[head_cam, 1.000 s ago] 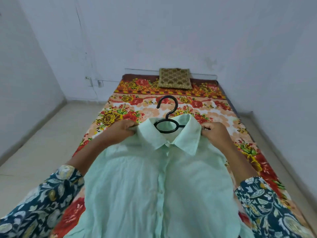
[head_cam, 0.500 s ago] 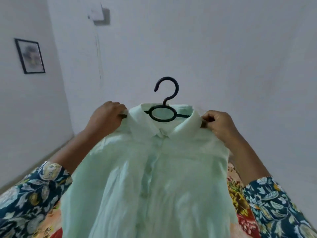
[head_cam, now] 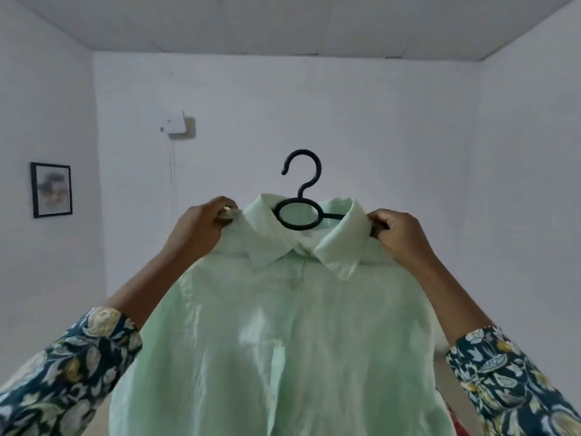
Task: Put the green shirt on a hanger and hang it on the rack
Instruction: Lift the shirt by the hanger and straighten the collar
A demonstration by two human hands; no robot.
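Seemingly both shoulders of green shirt (head_cam: 283, 325) (on hanger (head_cam: 298, 200)) pinched between fingers (head_cam: 221, 204).

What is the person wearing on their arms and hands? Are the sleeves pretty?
Yes! Both arms wear dark blue sleeves printed with pale white and yellow flowers and leaves. The left sleeve and right sleeve match and stop partway down the forearms, leaving the wrists bare. The left hand and right hand wear no gloves, and no watch or bracelet shows.
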